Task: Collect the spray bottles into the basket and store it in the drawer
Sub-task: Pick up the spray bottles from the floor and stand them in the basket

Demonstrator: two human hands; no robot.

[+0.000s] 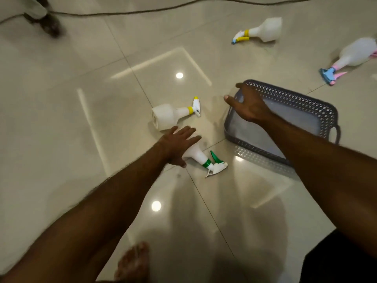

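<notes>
No legible text or labels anywhere (bottles plain, blurred).

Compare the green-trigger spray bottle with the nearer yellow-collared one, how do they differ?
The green-trigger bottle lies under the left hand, nozzle pointing toward the camera. The yellow-collared bottle lies untouched, its base toward the camera. Both are white, on their sides on the floor, outside the basket.
</notes>
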